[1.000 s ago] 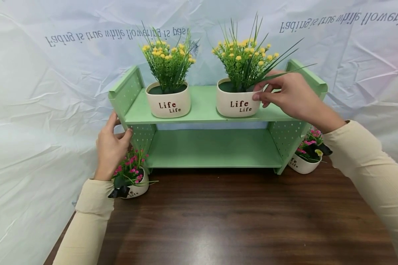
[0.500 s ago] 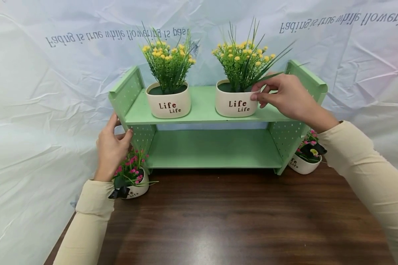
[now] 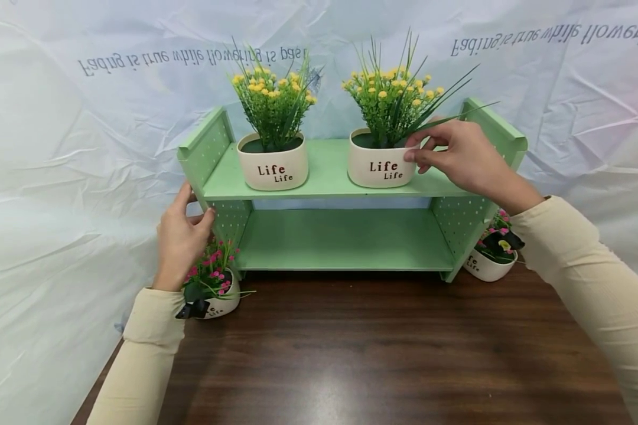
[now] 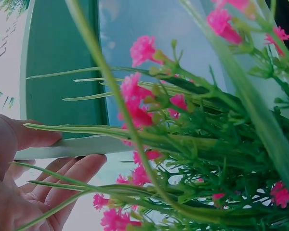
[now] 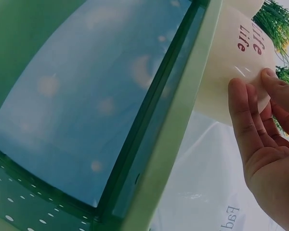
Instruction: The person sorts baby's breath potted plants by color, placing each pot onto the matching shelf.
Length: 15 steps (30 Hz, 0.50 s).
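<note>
In the head view, a green two-tier shelf (image 3: 345, 236) carries two cream oval pots of artificial yellow flowers on its top board. My right hand (image 3: 457, 153) pinches the right-hand corner of the right flowerpot (image 3: 374, 168) at its rim, thumb in front. The left flowerpot (image 3: 271, 171) stands apart from it, untouched. My left hand (image 3: 183, 236) holds the front edge of the shelf's left side panel; in the left wrist view, the thumb (image 4: 36, 134) and fingers (image 4: 82, 173) lie on either side of that edge. Both yellow-flower pots stand upright.
A pink-flowered pot (image 3: 223, 304) sits on the brown wooden table (image 3: 351, 354) below my left hand. Another pink-flowered pot (image 3: 489, 265) stands at the shelf's right, partly behind my sleeve. A pale printed cloth (image 3: 329, 29) hangs behind.
The right flowerpot has shifted very slightly left along the top board, with my right hand still on it. My left hand keeps its place on the side panel.
</note>
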{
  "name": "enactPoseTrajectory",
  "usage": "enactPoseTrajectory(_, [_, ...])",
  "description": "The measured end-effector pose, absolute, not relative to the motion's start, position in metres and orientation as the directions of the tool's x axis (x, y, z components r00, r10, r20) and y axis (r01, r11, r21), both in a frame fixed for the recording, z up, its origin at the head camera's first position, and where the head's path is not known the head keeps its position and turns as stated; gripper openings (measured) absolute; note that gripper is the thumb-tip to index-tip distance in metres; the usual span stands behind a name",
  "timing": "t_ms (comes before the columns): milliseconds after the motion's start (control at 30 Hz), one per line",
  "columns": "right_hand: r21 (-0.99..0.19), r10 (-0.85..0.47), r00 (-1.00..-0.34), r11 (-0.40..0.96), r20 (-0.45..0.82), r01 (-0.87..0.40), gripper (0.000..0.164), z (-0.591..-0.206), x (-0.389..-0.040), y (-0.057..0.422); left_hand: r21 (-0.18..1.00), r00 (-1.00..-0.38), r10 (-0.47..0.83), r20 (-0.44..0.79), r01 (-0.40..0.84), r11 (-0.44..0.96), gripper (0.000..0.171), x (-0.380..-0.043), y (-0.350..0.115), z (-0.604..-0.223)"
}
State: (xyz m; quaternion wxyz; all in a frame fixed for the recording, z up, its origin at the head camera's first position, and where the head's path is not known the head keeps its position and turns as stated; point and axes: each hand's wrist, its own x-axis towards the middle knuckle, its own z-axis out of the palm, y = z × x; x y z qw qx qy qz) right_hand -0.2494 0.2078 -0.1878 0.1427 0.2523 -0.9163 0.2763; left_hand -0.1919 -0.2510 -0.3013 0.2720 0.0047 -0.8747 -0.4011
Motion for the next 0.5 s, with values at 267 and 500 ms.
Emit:
enactPoseTrajectory(267, [-0.429, -0.387, -0.820, 0.711, 0.423, -0.557, 0.024, -0.1893, -0.2504, 0.2078, 0.705, -0.850, -0.229, 0.475, 0.211, 0.677, 0.058, -0.1923, -0.2500, -0.3018])
enactPoseTrajectory(500, [-0.430, -0.385, -0.808, 0.699, 0.446, -0.571, 0.023, -0.1903, -0.2497, 0.2076, 0.715, -0.852, -0.230, 0.470, 0.214, 0.666, 0.059, -0.1929, -0.2500, -0.3015])
